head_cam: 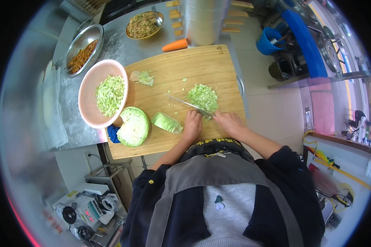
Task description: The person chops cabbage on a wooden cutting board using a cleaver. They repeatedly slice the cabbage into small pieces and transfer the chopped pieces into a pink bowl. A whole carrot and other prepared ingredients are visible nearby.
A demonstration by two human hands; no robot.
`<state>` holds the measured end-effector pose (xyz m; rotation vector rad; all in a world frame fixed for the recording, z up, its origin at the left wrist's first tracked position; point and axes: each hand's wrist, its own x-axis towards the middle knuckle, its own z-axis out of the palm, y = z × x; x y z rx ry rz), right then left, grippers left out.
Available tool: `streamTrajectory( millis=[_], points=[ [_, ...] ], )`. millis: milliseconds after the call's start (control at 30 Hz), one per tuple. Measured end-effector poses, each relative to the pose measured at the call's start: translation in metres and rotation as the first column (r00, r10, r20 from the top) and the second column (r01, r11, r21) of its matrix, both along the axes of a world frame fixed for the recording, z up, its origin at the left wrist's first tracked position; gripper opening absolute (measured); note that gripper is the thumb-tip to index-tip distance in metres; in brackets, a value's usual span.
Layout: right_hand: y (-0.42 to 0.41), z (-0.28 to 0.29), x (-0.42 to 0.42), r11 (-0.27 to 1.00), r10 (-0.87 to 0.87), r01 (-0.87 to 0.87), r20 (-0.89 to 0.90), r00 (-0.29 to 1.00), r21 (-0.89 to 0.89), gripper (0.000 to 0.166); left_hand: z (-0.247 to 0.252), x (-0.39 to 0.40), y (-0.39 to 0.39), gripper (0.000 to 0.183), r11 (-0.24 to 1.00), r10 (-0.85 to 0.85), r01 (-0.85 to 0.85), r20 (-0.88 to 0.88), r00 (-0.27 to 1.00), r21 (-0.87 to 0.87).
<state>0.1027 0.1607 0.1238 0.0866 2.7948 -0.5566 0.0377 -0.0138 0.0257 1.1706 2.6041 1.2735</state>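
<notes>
My right hand (228, 123) grips the handle of a kitchen knife (187, 102), whose blade points up and left over the wooden cutting board (160, 148). My left hand (193, 123) rests on the board just below the blade with its fingers curled; whether it holds anything is hidden. Chopped cabbage (204, 97) lies in a pile beyond the blade. A cabbage wedge (167, 122) is left of my left hand, and farther left a cut cabbage head (133, 126) sits beside a pink bowl (83, 98) holding chopped cabbage.
Behind the board lies a carrot (175, 45) near a stack of round metal steamers (204, 21). A bowl of mixed filling (144, 25) with a spoon and a steel bowl (98, 32) of brown food stand farther back. A blue cloth (113, 133) lies at the board's left edge.
</notes>
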Motion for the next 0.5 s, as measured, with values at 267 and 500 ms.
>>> streamTrajectory(
  millis=[267, 500],
  points=[
    [0.004, 0.014, -0.004, 0.994, -0.068, 0.069, 0.015, 0.998, -0.079, 0.025, 0.009, 0.005, -0.009, 0.014, 0.998, -0.002, 0.004, -0.023, 1.000, 0.068],
    [-0.007, -0.004, -0.010, 0.991, -0.095, 0.092, -0.024, 0.995, -0.096, 0.025, 0.000, 0.006, -0.010, 0.012, 0.997, -0.083, 0.083, 0.000, 0.997, 0.008]
  ],
)
